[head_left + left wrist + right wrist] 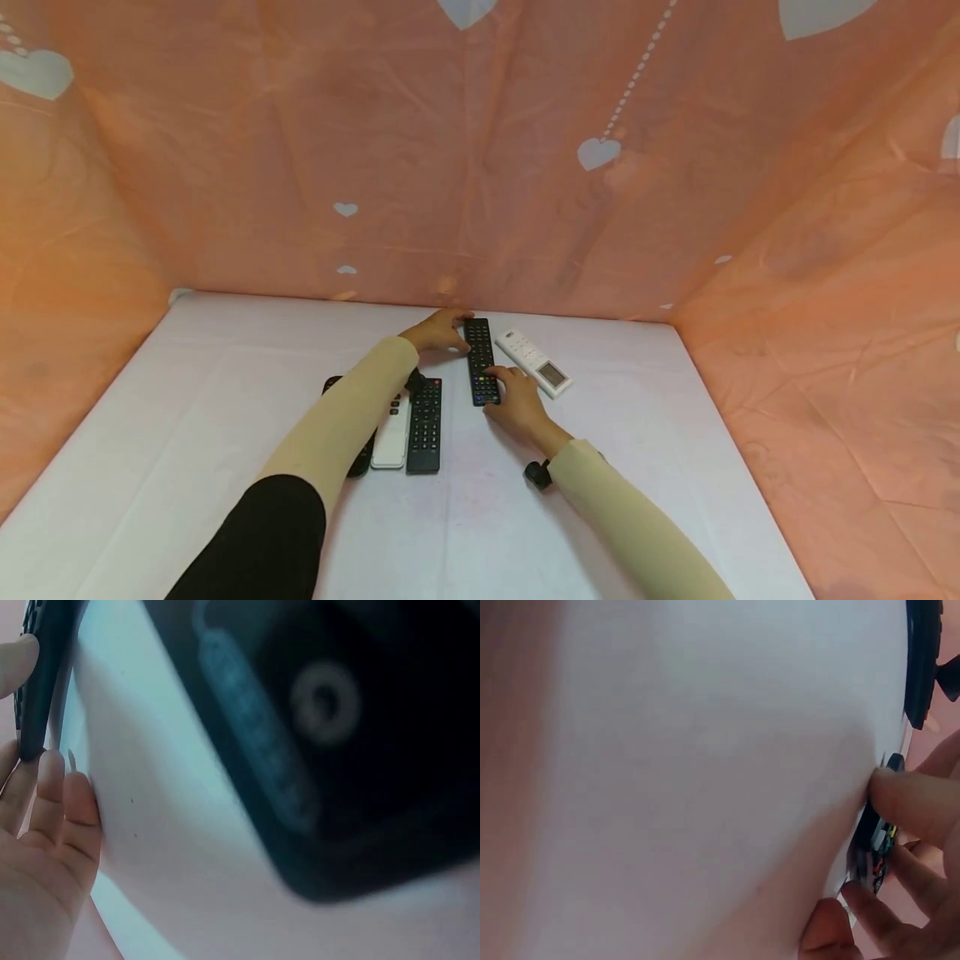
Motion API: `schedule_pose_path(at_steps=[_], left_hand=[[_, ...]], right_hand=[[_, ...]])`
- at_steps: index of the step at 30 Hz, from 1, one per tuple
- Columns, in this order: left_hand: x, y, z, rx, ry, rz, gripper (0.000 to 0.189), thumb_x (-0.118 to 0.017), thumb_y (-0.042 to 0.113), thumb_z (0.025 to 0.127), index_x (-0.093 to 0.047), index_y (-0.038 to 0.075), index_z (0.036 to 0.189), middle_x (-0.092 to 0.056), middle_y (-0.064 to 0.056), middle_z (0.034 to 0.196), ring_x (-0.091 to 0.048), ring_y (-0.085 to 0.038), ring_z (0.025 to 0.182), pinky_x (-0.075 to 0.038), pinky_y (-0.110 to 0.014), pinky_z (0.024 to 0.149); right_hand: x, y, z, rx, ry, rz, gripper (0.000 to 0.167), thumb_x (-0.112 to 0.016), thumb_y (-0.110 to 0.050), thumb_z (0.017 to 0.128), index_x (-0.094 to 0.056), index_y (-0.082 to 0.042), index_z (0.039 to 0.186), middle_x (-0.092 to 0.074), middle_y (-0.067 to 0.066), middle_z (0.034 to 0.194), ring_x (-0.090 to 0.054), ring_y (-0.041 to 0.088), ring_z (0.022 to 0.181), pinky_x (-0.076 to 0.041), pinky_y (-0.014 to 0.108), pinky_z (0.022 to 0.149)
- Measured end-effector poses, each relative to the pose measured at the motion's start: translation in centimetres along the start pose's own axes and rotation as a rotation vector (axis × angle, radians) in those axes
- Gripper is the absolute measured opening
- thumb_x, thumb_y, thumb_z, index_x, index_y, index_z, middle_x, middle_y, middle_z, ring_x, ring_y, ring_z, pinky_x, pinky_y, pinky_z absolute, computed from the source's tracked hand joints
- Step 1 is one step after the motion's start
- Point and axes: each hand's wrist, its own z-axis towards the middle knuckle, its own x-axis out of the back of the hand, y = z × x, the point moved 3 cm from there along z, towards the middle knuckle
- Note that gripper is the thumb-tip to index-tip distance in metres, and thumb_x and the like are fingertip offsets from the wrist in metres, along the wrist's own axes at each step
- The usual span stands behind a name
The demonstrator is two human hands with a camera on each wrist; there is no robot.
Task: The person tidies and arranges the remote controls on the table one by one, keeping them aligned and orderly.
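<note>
1. A long black plastic remote control with rows of small buttons (480,361) lies flat on the white cloth-covered table (675,467), lengthwise away from the person, near the far edge where the orange backdrop with white hearts (525,167) begins.
2. The left hand (438,332) rests at the far end of this black remote, fingers stretched out and touching its top-left corner; in the left wrist view the straight fingers (56,787) lie against the remote's dark edge (41,675). The hand is not closed around it.
3. The right hand (519,402) sits at the near end of the same remote, fingers bent onto its lower right side; in the right wrist view the fingertips (900,799) pinch the end with the coloured buttons (877,847).
4. Just right of the black remote lies a white rectangular remote with a small grey screen (536,362), angled, close to the right hand's fingers; whether they touch it cannot be told.
5. To the left, under the left forearm in its beige sleeve (341,417), 3 more remotes lie side by side: a black one with many buttons (424,425), a white slim one (393,433) and a dark rounded one (330,385) mostly hidden by the arm.
6. A small black camera unit (537,473) sits at the right wrist.
</note>
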Motion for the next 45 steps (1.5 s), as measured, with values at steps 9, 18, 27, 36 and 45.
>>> schedule_pose_path(at_steps=[9, 18, 27, 36, 45], left_hand=[[0.5, -0.3, 0.5, 0.006, 0.034, 0.087, 0.074, -0.079, 0.017, 0.077, -0.046, 0.010, 0.143, -0.046, -0.012, 0.146, -0.047, -0.031, 0.130, -0.037, -0.043, 0.110], [0.9, -0.2, -0.3, 0.061, 0.036, 0.032, 0.075, -0.078, 0.016, 0.078, -0.044, 0.011, 0.144, -0.046, -0.013, 0.147, -0.044, -0.032, 0.134, -0.035, -0.046, 0.112], [1.0, 1.0, -0.6, 0.058, 0.018, -0.012, 0.076, -0.077, 0.015, 0.079, -0.041, 0.009, 0.145, -0.043, -0.014, 0.148, -0.044, -0.032, 0.133, -0.037, -0.045, 0.110], [0.9, 1.0, -0.7, 0.042, -0.010, -0.027, 0.077, -0.079, 0.016, 0.078, -0.041, 0.010, 0.145, -0.043, -0.014, 0.147, -0.048, -0.031, 0.128, -0.038, -0.044, 0.109], [0.5, 0.7, -0.7, 0.025, -0.037, -0.062, 0.078, -0.079, 0.018, 0.078, -0.040, 0.013, 0.146, -0.039, -0.015, 0.149, -0.043, -0.034, 0.133, -0.037, -0.045, 0.109]], right_hand=[[0.6, -0.7, 0.5, 0.075, -0.038, -0.072, 0.059, -0.074, -0.010, 0.079, -0.054, -0.010, 0.135, -0.055, 0.019, 0.132, -0.049, 0.037, 0.117, -0.042, 0.046, 0.100], [1.1, -0.5, 0.6, 0.082, -0.083, 0.033, 0.061, -0.073, -0.008, 0.079, -0.052, -0.012, 0.137, -0.052, 0.017, 0.133, -0.057, 0.029, 0.106, -0.050, 0.042, 0.093], [2.4, 0.1, 0.2, 0.064, -0.103, 0.221, 0.061, -0.069, 0.002, 0.079, -0.053, -0.009, 0.136, -0.050, 0.018, 0.134, -0.061, 0.027, 0.099, -0.055, 0.034, 0.084], [3.2, 0.6, 0.0, 0.109, -0.093, 0.288, 0.065, -0.072, 0.004, 0.071, -0.055, -0.005, 0.134, -0.051, 0.020, 0.129, -0.061, 0.027, 0.095, -0.055, 0.031, 0.079], [3.8, 0.9, -0.3, 0.100, -0.057, 0.260, 0.069, -0.084, -0.006, 0.067, -0.058, -0.010, 0.130, -0.054, 0.015, 0.125, -0.062, 0.026, 0.093, -0.054, 0.032, 0.077]])
